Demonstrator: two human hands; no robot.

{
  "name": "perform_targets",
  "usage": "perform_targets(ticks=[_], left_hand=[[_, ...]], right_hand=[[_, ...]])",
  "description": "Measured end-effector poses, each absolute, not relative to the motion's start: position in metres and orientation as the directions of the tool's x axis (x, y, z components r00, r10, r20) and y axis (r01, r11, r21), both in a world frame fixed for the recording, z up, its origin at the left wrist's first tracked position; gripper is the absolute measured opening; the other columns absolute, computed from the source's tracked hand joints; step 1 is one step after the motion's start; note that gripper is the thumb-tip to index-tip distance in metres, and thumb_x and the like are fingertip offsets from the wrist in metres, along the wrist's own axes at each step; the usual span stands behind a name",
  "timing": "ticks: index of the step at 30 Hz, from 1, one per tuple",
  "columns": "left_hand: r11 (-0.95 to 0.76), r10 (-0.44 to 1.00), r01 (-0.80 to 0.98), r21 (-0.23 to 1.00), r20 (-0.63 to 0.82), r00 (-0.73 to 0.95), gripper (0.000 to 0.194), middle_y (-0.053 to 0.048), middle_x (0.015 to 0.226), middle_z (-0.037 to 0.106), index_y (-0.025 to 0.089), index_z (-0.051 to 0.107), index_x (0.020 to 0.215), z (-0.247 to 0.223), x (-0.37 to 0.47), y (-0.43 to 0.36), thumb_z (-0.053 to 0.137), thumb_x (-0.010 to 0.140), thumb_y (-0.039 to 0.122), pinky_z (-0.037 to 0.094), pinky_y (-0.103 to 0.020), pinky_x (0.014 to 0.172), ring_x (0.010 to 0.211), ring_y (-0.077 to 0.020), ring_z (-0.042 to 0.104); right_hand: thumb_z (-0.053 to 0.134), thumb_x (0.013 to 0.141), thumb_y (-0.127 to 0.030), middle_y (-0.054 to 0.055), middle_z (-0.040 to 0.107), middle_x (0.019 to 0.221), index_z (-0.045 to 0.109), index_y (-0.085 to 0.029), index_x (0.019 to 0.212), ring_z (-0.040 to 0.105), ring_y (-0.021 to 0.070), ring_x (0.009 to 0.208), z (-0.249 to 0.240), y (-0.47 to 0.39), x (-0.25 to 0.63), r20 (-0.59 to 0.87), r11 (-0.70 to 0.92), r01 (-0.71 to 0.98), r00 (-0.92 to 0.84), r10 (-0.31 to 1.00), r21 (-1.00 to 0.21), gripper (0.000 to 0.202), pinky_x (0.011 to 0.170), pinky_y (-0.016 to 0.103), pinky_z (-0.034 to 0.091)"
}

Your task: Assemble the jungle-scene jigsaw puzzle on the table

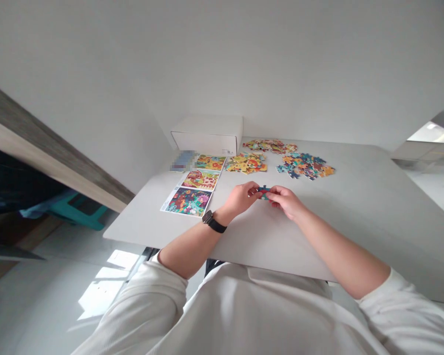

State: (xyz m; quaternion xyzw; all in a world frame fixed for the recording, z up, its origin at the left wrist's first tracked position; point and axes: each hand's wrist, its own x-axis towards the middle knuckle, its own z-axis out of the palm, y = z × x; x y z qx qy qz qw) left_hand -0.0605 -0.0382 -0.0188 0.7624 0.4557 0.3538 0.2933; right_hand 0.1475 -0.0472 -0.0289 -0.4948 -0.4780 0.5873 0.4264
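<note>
Between my two hands is a teal and red jigsaw puzzle piece, held a little above the tabletop or resting on it; I cannot tell which. My left hand, with a black watch on its wrist, pinches the left side. On the other side, the fingers of my right hand are closed on its right edge. Whether it is one piece or two joined ones is too small to make out. Beyond my hands lie a pile of yellow puzzle pieces and a pile of blue and orange pieces.
A white box stands at the back left of the pale table. In front of it lies a sheet of printed pictures. A third pile of pieces sits by the wall. A teal stool is on the floor at left.
</note>
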Motion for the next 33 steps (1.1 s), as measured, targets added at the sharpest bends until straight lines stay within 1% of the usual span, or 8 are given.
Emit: perform_targets(ticks=[6, 10, 16, 19, 22, 24, 29, 33], left_hand=[[-0.381, 0.91, 0.489, 0.785, 0.224, 0.349, 0.015, -0.004, 0.086, 0.078, 0.019, 0.075, 0.101, -0.02, -0.064, -0.038, 0.065, 0.097, 0.031, 0.047, -0.026, 0.071, 0.077, -0.0154, 0.068], [-0.345, 0.91, 0.441, 0.829, 0.18, 0.373, 0.017, -0.003, 0.079, 0.074, 0.018, 0.074, 0.096, -0.018, -0.064, -0.038, 0.059, 0.097, 0.027, 0.048, -0.026, 0.069, 0.072, -0.0142, 0.066], [-0.292, 0.922, 0.438, 0.85, 0.129, 0.365, 0.018, -0.003, 0.074, 0.072, 0.018, 0.071, 0.094, -0.02, -0.065, -0.034, 0.058, 0.096, 0.029, 0.049, -0.026, 0.066, 0.069, -0.0152, 0.065], [-0.275, 0.924, 0.444, 0.853, 0.107, 0.366, 0.018, -0.003, 0.074, 0.072, 0.017, 0.073, 0.094, -0.021, -0.066, -0.033, 0.058, 0.094, 0.029, 0.048, -0.026, 0.065, 0.068, -0.0152, 0.065], [-0.273, 0.923, 0.458, 0.846, 0.096, 0.373, 0.02, -0.004, 0.075, 0.073, 0.017, 0.075, 0.096, -0.022, -0.067, -0.032, 0.06, 0.094, 0.03, 0.046, -0.027, 0.064, 0.067, -0.0151, 0.064], [-0.27, 0.922, 0.473, 0.839, 0.083, 0.379, 0.02, -0.004, 0.076, 0.074, 0.017, 0.075, 0.097, -0.022, -0.067, -0.032, 0.061, 0.094, 0.03, 0.046, -0.026, 0.063, 0.066, -0.0147, 0.064], [-0.317, 0.91, 0.436, 0.842, 0.141, 0.389, 0.026, -0.004, 0.085, 0.08, 0.019, 0.073, 0.113, -0.022, -0.068, -0.034, 0.07, 0.09, 0.032, 0.049, -0.025, 0.068, 0.073, -0.0154, 0.069], [-0.332, 0.897, 0.449, 0.83, 0.13, 0.423, 0.019, -0.004, 0.08, 0.079, 0.019, 0.073, 0.101, -0.019, -0.073, -0.031, 0.071, 0.088, 0.032, 0.05, -0.026, 0.069, 0.071, -0.0162, 0.07]], right_hand=[[0.09, 0.063, -0.062, -0.001, 0.067, 0.075, 0.067, -0.022, 0.083, 0.06, 0.017, 0.072, -0.037, -0.047, 0.152, -0.143, -0.138, 0.038, -0.156, 0.977, -0.99, 0.05, 0.063, 0.028, 0.045], [0.088, 0.066, -0.064, 0.0, 0.068, 0.073, 0.069, -0.022, 0.085, 0.059, 0.0169, 0.07, -0.039, -0.047, 0.156, -0.114, -0.104, 0.074, -0.152, 0.982, -0.992, 0.049, 0.064, 0.029, 0.045], [0.079, 0.075, -0.067, 0.002, 0.071, 0.075, 0.071, -0.023, 0.091, 0.062, 0.0193, 0.071, -0.046, -0.043, 0.159, -0.064, -0.045, 0.143, -0.131, 0.989, -0.989, 0.048, 0.065, 0.031, 0.048], [0.076, 0.079, -0.063, 0.003, 0.073, 0.08, 0.072, -0.023, 0.096, 0.065, 0.0213, 0.074, -0.052, -0.039, 0.162, 0.019, 0.051, 0.237, -0.136, 0.991, -0.97, 0.043, 0.066, 0.032, 0.049], [0.073, 0.084, -0.053, 0.002, 0.073, 0.083, 0.072, -0.024, 0.108, 0.065, 0.0209, 0.076, -0.057, -0.038, 0.165, 0.152, 0.193, 0.344, -0.143, 0.978, -0.919, 0.038, 0.073, 0.034, 0.05], [0.071, 0.087, -0.048, 0.001, 0.072, 0.082, 0.071, -0.024, 0.115, 0.065, 0.0201, 0.075, -0.058, -0.039, 0.165, 0.191, 0.238, 0.381, -0.158, 0.969, -0.893, 0.036, 0.075, 0.034, 0.05], [0.068, 0.089, -0.043, 0.001, 0.071, 0.081, 0.073, -0.024, 0.112, 0.063, 0.0188, 0.071, -0.056, -0.043, 0.161, 0.163, 0.236, 0.392, -0.21, 0.964, -0.889, 0.031, 0.073, 0.033, 0.049], [0.069, 0.088, -0.042, 0.001, 0.073, 0.081, 0.074, -0.024, 0.109, 0.064, 0.0184, 0.071, -0.055, -0.046, 0.158, 0.134, 0.227, 0.38, -0.256, 0.957, -0.897, 0.028, 0.072, 0.032, 0.05]])
